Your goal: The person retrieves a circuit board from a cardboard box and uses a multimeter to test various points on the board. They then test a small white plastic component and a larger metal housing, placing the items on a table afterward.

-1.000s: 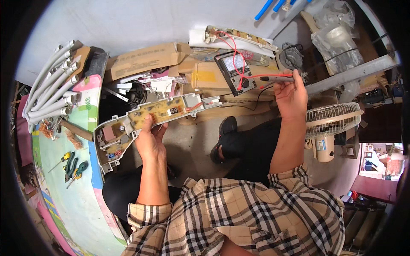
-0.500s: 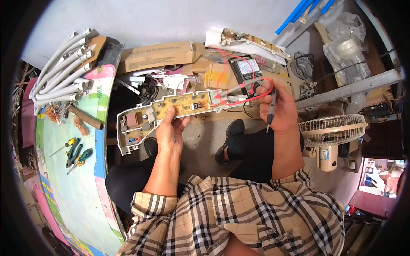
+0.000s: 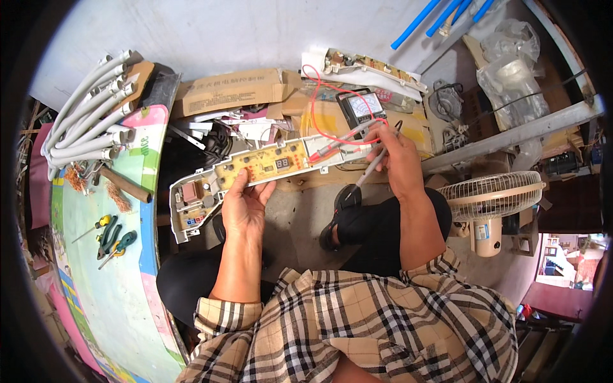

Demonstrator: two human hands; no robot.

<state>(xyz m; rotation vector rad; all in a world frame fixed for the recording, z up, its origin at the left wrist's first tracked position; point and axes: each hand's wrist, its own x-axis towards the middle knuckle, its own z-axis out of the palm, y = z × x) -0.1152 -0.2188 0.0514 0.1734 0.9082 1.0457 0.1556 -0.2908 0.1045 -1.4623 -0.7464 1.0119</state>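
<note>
My left hand (image 3: 246, 207) grips the lower edge of a long yellow circuit board (image 3: 258, 161) in a white plastic housing, thumb on top. The board is tilted, with a small two-digit display near its middle. In my right hand (image 3: 401, 159) are two test probes. The red-lead probe (image 3: 327, 150) reaches over the right part of the board; whether its tip touches cannot be made out. The grey probe (image 3: 369, 171) points down and left, apart from the board. Behind them lies an analog multimeter (image 3: 365, 107), with a red lead looping beside it.
A second board in a white housing (image 3: 377, 70) lies at the back by cardboard (image 3: 233, 89). On the left table (image 3: 96, 255) are grey hoses (image 3: 89, 121), pliers (image 3: 108, 237) and screwdrivers. A fan (image 3: 488, 198) stands right, below a metal bar (image 3: 511, 137).
My right hand has moved left, closer to the board. The grey probe has swung from pointing nearly straight down to down-left. My left hand and the board have shifted slightly left.
</note>
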